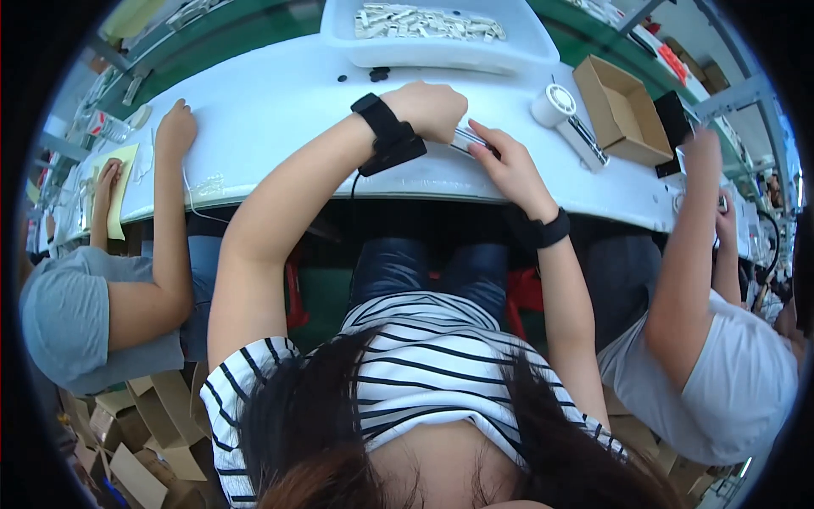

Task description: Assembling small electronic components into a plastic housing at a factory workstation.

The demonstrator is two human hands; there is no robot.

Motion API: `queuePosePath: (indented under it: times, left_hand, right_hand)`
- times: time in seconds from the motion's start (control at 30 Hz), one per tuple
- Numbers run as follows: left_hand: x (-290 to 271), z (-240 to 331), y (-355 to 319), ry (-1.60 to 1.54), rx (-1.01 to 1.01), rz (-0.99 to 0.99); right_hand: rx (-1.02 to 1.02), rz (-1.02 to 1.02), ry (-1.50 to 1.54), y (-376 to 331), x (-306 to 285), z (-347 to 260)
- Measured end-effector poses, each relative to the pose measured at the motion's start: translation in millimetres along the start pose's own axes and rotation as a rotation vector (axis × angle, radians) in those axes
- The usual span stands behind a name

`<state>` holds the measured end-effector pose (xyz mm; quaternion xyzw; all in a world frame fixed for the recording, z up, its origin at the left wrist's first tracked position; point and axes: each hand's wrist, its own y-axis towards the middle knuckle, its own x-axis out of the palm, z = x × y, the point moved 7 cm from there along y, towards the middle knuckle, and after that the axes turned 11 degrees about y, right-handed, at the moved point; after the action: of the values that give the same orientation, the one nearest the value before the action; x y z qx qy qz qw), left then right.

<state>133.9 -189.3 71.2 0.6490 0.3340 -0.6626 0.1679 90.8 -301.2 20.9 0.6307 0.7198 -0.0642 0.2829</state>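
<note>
My left hand (432, 110) is closed like a fist above the near part of the white table, its back toward me. Whatever its fingers hold is hidden. A slim white piece with a dark edge (464, 139) spans the small gap beside it. My right hand (513, 168) pinches that piece between thumb and fingers at its right end. Whether the left fingers also grip the piece cannot be made out. Black straps with a dark module (397, 151) sit on my left wrist, and a black band (551, 229) circles my right wrist.
A translucent bin (441, 58) of small white parts (428, 24) stands at the back. Small black pieces (379, 75) lie before it. To the right are a white round-headed device (554, 105) and an open cardboard box (623, 114). Co-workers' arms (172, 212) flank me on both sides.
</note>
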Motion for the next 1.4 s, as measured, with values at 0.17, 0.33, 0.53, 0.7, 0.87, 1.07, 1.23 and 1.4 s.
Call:
queuePosePath:
  times: [0.17,0.33,0.53,0.7,0.87,1.07,1.23,1.4]
  left_hand:
    - [-15.6,-20.5,-80.0,-0.321,-0.019,1.079]
    - [38.9,-23.2,-132.9,-1.008,-0.553,0.966]
    - [37.6,-36.0,-104.9,-0.951,-0.454,1.059]
    - [47.0,-109.2,-102.2,-0.668,-0.600,0.843]
    - [74.0,-215.6,-101.3,-0.399,-0.812,0.633]
    - [118.9,-286.6,-97.9,-0.227,-0.992,0.505]
    - [106.5,-276.6,-95.6,-0.207,-0.977,0.414]
    - [100.1,-273.7,-113.9,-0.274,-0.976,0.427]
  right_hand:
    - [0.166,0.124,0.219,-33.8,-2.4,-10.1]
    - [0.265,0.204,0.695,-54.4,50.9,-33.7]
    - [-0.174,0.122,0.456,-21.6,89.0,-93.0]
    - [-0.356,0.134,0.006,-14.6,54.1,-84.5]
    - [-0.270,0.461,-0.528,-20.9,-72.6,-18.0]
    - [0.113,0.509,-0.698,-41.1,-158.4,45.5]
    - [0.267,0.428,-0.662,-38.2,-170.4,75.9]
    - [0.268,0.449,-0.684,-35.5,-164.1,48.5]
